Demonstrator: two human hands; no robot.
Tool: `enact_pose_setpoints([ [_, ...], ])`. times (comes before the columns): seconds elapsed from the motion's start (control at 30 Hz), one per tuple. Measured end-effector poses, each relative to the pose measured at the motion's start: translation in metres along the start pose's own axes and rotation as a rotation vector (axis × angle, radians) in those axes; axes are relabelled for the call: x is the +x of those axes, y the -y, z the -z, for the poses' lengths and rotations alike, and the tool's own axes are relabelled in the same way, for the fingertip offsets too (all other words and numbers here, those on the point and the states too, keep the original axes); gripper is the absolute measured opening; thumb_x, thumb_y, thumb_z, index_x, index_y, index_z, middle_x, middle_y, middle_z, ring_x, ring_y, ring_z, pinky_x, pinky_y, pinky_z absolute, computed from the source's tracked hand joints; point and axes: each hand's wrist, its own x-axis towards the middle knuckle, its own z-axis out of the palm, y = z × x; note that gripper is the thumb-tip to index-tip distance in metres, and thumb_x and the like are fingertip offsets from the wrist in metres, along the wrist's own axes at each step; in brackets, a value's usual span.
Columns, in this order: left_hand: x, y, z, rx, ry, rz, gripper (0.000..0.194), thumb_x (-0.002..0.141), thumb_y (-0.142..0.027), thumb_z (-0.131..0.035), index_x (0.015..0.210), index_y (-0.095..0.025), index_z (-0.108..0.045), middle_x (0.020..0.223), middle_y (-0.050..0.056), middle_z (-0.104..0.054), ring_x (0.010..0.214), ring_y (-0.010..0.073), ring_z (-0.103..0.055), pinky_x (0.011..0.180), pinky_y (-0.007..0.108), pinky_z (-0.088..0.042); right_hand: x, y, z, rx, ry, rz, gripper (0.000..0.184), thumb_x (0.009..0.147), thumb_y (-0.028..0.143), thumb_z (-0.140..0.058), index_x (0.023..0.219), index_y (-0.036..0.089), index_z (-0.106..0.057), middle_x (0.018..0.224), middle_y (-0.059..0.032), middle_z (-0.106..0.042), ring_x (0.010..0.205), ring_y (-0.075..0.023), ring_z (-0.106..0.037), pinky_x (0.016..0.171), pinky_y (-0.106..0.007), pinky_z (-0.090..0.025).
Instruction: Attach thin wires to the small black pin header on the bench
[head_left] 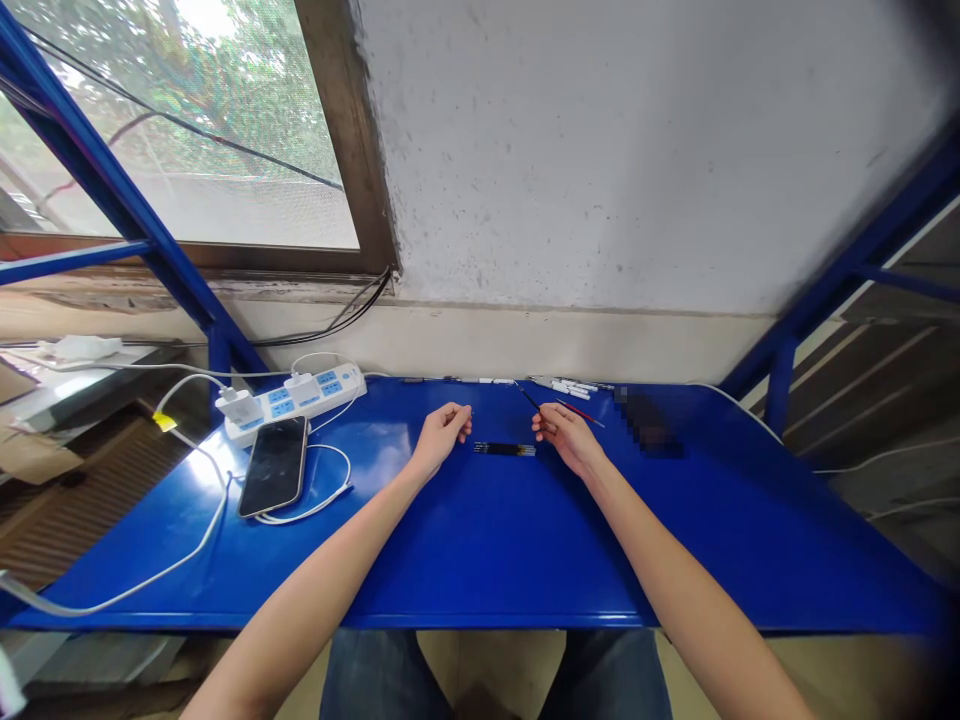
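Observation:
My right hand (566, 435) is closed in a pinch around a thin black pen refill (527, 396), which slants up and to the left. Opposite it, my left hand (444, 437) has its fingers pressed together; whatever they hold, if anything, is too small to make out. Between and slightly below the hands lies a small row of black pen refills (505, 449), side by side on the blue table (495, 550). Just beyond my right hand are a thin red stick-like piece (581, 413) and several white pen parts (574, 387).
More slim pen parts (487, 380) line the table's back edge by the wall. At left, a phone (276, 467) leans by a white power strip (330, 385) with plugged-in chargers and looping white cables (346, 470). A dark blurred object (649, 425) lies on the right. Blue metal posts (784, 385) flank the table.

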Motion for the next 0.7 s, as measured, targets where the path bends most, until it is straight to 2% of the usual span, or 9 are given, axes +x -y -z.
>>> enact_pose_setpoints([
  [0.13, -0.0018, -0.0035, -0.0013, -0.128, 0.016, 0.013, 0.032, 0.075, -0.044, -0.068, 0.083, -0.015, -0.059, 0.078, 0.005, -0.066, 0.071, 0.0139, -0.061, 0.062, 0.025, -0.048, -0.0004, -0.0002, -0.0010, 0.019, -0.013, 0.007, 0.038, 0.059, 0.042, -0.081, 0.079, 0.018, -0.060, 0.074, -0.0019, -0.063, 0.068, -0.0142, -0.059, 0.056, -0.025, -0.045],
  [0.27, -0.0022, -0.0050, -0.0020, -0.208, 0.028, 0.040, 0.031, 0.073, -0.039, -0.071, 0.087, -0.013, -0.061, 0.090, 0.010, -0.071, 0.083, 0.0168, -0.065, 0.074, 0.028, -0.051, -0.0007, -0.0014, -0.0022, 0.031, -0.031, 0.011, 0.037, 0.058, 0.040, -0.083, 0.079, 0.017, -0.063, 0.075, -0.0027, -0.064, 0.068, -0.0139, -0.059, 0.055, -0.024, -0.044],
  [0.43, -0.0031, -0.0078, -0.0048, -0.282, 0.017, 0.091, 0.033, 0.068, -0.034, -0.077, 0.088, -0.012, -0.062, 0.094, 0.012, -0.072, 0.087, 0.0194, -0.067, 0.081, 0.033, -0.052, -0.0023, -0.0009, -0.0058, 0.061, -0.031, 0.003, 0.036, 0.058, 0.038, -0.083, 0.080, 0.016, -0.067, 0.076, -0.0037, -0.065, 0.070, -0.0146, -0.060, 0.056, -0.024, -0.045],
  [0.7, -0.0055, -0.0097, -0.0088, -0.308, 0.036, 0.072, 0.034, 0.068, -0.033, -0.077, 0.088, -0.013, -0.058, 0.095, 0.013, -0.073, 0.091, 0.0220, -0.068, 0.085, 0.036, -0.052, -0.0031, -0.0012, -0.0065, 0.096, 0.049, 0.015, 0.032, 0.067, 0.038, -0.079, 0.090, 0.017, -0.070, 0.084, -0.0050, -0.066, 0.076, -0.0159, -0.061, 0.058, -0.025, -0.046],
])
